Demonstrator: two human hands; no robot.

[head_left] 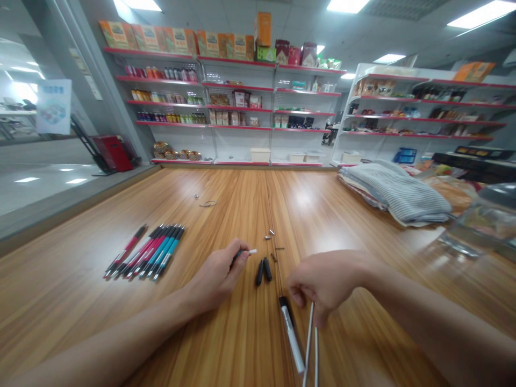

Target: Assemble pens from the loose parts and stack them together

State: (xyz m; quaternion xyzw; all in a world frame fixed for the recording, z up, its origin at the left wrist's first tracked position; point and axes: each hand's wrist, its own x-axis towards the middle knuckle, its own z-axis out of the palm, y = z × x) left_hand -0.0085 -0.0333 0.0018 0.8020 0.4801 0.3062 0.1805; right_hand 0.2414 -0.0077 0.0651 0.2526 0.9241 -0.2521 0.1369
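My left hand (pixel 223 273) is closed around a pen barrel, mostly hidden by the fingers, with a white end (pixel 252 251) poking out toward the right. My right hand (pixel 322 282) bends down with curled fingers, pinching at the upper ends of thin white pen refills (pixel 309 344). Just left of them lies a black-and-white marker (pixel 292 336). Between my hands are two black pen grips (pixel 260 273), small metal pen tips (pixel 271 232) and little springs (pixel 273 258). Several red, blue and black click pens (pixel 155 252) lie in a row at the left.
Folded striped cloth (pixel 403 188) and a clear jar (pixel 471 226) stand on the right of the wooden table (pixel 226 344). A small loop (pixel 208 203) lies farther back. Stocked shelves (pixel 237 126) line the far edge.
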